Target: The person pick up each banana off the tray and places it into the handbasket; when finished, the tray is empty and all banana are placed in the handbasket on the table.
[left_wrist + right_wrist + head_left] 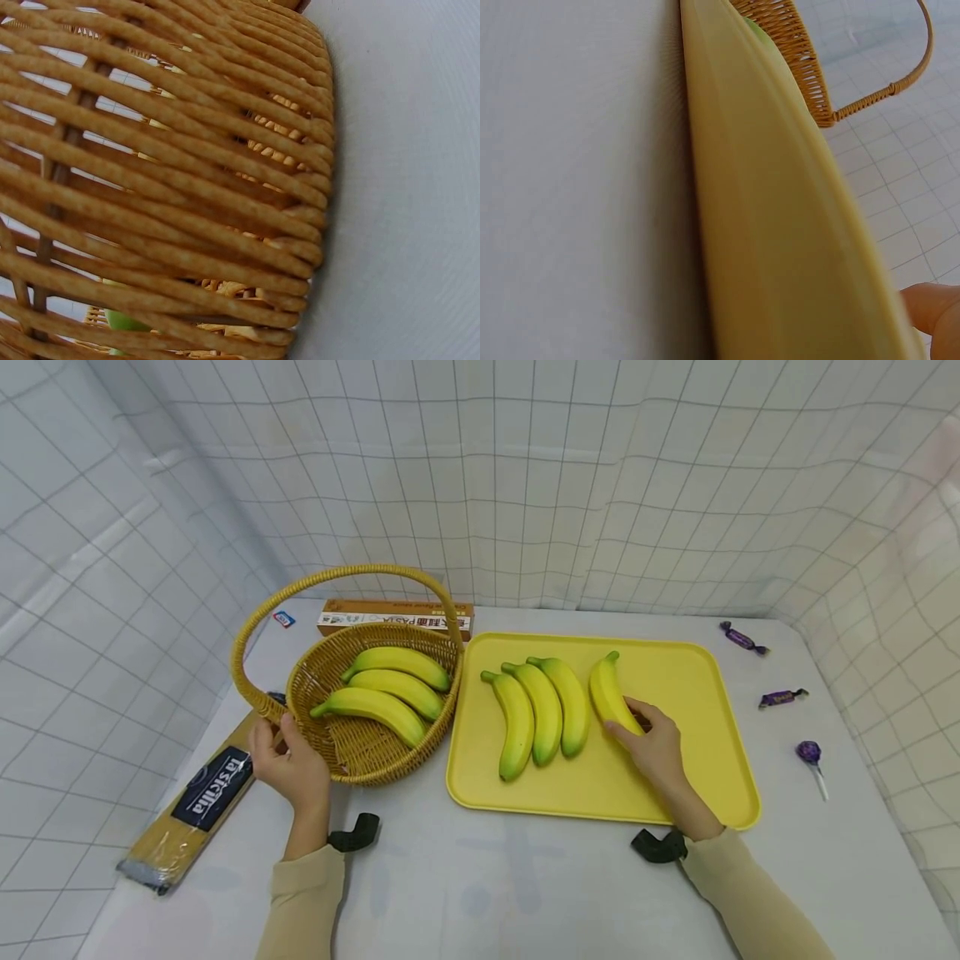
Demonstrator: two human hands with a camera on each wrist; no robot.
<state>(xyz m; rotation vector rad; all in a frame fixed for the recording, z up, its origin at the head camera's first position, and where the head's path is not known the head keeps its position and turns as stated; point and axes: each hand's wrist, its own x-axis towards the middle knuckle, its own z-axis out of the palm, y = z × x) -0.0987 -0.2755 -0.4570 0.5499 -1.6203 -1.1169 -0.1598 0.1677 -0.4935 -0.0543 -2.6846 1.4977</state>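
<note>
At the left, a wicker basket (360,768) with a tall arched handle holds three bananas (371,708). My left hand (294,766) pinches the lower end of the handle by the rim. The basket's woven wall (165,172) fills most of the left wrist view. A yellow tray (480,793) lies to the basket's right, with three bananas (547,706) side by side on its left half. Right of them, my right hand (660,756) grips the lower end of another banana (607,689), thumb on one side, fingers on the other. The tray's side (772,195) crosses the right wrist view.
A pasta box (397,617) stands behind the basket. A long spaghetti pack (202,793) lies left of it, and a small blue-and-red wrapper (284,619) farther back. Right of the tray lie two purple-wrapped candies (744,639) and a lollipop (809,752). Grid-patterned curtains surround the white table.
</note>
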